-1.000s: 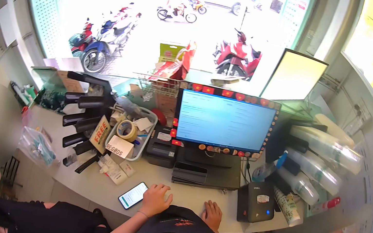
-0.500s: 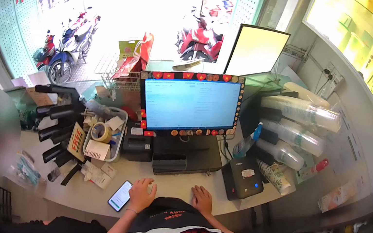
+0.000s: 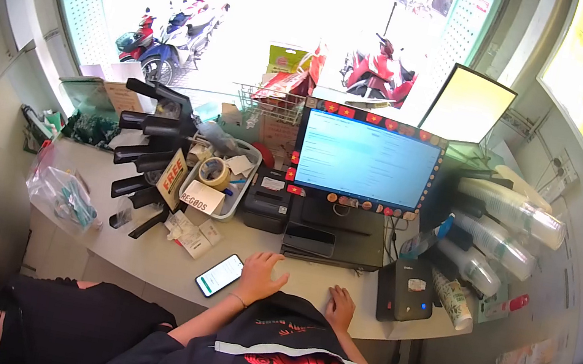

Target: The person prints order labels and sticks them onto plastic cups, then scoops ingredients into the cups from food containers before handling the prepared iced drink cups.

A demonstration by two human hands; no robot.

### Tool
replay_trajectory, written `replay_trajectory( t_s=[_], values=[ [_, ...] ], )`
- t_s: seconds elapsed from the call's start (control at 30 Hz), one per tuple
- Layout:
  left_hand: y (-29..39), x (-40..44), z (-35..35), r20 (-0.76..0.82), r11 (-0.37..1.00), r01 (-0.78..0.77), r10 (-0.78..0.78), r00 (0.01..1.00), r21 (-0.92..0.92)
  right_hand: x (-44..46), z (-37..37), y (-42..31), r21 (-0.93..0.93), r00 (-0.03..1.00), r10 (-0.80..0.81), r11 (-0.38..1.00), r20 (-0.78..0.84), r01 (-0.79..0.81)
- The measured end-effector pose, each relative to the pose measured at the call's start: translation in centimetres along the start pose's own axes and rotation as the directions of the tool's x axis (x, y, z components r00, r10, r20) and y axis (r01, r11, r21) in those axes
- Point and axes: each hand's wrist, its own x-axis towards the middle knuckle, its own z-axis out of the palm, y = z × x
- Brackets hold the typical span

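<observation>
My left hand [image 3: 263, 277] rests on the counter [image 3: 314, 274] with its fingers stretched forward and nothing held. Just left of it lies a phone [image 3: 219, 276] with a lit screen, a small gap between them. My right hand [image 3: 340, 308] lies near the counter's front edge, fingers apart and loosely bent, also holding nothing. Beyond both hands stands a monitor [image 3: 369, 156] with a lit page and flag stickers round its frame. A dark phone-like slab [image 3: 309, 240] sits on the black box [image 3: 364, 252] below it.
A grey bin [image 3: 232, 207] holds tape and small items beside black cup holders [image 3: 145, 157]. A black device [image 3: 405, 294] stands right of my hands, near stacked plastic cups [image 3: 510, 211]. Another person in black [image 3: 75, 323] is close on my left. Motorbikes [image 3: 379, 73] stand outside.
The view has turned left, so the counter things sit further right in the picture. More of the person beside me shows. Both my hands stay resting on the counter.
</observation>
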Motion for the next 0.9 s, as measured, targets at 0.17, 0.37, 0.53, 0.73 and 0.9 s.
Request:
replay_trajectory(
  t_s=[0.17, 0.37, 0.53, 0.73, 0.9],
  values=[
    [-1.1, -0.9, -1.5, 0.321, 0.978, -0.158, 0.107, 0.941, 0.139, 1.2, -0.1, 0.4, 0.151, 0.984, 0.151, 0.975, 0.096, -0.164],
    [1.7, 0.9, -5.0, 0.456, 0.997, -0.008, 0.043, 0.889, -0.078, 3.1, 0.9, -2.1, 0.426, 0.719, 0.257, 0.661, 0.645, -0.618],
    [6.0, 2.3, -8.2, 0.201, 0.977, -0.030, 0.073, 0.977, -0.212, 5.7, -2.7, -9.4, 0.618, 0.622, 0.135, 0.073, 0.771, -0.783],
    [2.5, 1.1, -11.8, 0.038, 0.909, 0.218, -0.219, 0.975, -0.356, 13.6, -7.5, -15.0, 0.701, 0.779, -0.029, 0.459, 0.626, -0.546],
    [-0.9, -3.6, -15.4, 0.182, 0.744, 0.370, -0.326, 0.928, -0.556, 22.6, -12.4, -25.0, 0.759, 0.768, -0.472, 0.650, 0.433, -0.029]
  ],
)
